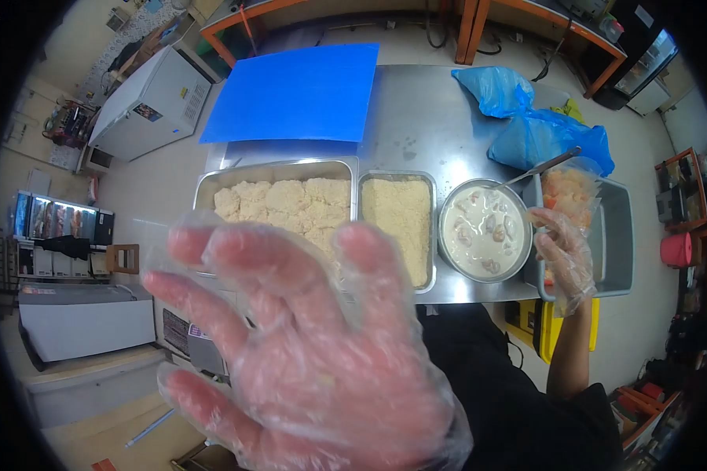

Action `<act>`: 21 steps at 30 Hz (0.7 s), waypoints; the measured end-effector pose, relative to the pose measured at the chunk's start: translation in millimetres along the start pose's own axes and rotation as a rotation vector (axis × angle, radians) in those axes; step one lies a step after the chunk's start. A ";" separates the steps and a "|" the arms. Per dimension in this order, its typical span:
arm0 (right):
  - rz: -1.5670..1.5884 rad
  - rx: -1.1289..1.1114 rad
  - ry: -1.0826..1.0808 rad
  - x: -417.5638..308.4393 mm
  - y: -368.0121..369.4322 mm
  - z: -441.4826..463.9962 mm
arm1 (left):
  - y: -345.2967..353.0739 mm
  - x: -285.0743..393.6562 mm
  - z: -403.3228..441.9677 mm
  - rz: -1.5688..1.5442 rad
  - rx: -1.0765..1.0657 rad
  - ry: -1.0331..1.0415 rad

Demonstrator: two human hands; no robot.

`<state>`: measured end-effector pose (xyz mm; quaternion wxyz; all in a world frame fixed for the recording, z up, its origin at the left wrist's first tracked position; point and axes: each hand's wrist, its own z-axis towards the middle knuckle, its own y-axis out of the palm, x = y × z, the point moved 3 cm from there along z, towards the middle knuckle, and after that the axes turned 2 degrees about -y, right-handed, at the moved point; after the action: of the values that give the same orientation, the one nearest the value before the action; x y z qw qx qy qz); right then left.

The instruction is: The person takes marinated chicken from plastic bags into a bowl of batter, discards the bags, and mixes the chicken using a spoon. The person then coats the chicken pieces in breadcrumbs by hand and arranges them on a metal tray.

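My left hand [314, 337], in a clear plastic glove, is raised close to the camera, palm showing and fingers spread, holding nothing. Behind its fingertips are a large metal tray [204, 188] of crumb-coated pieces [291, 202] and a smaller tray [432, 235] of pale crumbs [397, 208]. My right hand [564, 255], also gloved, has loosely bent fingers apart between the round bowl and the grey bin. The bowl [445, 255] contains white liquid with pieces [491, 228] in it. Orange-pink pieces in clear plastic [569, 192] lie in the grey bin [622, 235].
A blue board [294, 94] lies at the back left of the steel table [416, 110]. Blue plastic bags [542, 133] sit at the back right. A metal handle [554, 159] slants from the bowl across the bin. Below the table edge is a yellow container [550, 330].
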<state>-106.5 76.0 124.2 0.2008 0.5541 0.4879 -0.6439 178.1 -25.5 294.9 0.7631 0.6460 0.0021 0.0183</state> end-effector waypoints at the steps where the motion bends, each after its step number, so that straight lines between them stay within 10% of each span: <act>1: 0.011 0.018 0.010 -0.7 0.0 -2.3 | 0.4 1.4 -0.1 0.012 0.003 0.028; 15: -0.773 -0.132 -0.112 78.7 32.5 32.5 | -45.6 27.1 11.0 0.328 -0.203 0.547; 21: -0.949 -0.307 -0.256 80.6 53.2 40.5 | -216.7 20.6 -13.8 0.880 0.109 0.074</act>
<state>-109.5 40.7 25.6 0.0236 0.1526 0.7460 -0.6478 203.8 -46.9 79.4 0.6467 0.6237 -0.2450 0.3644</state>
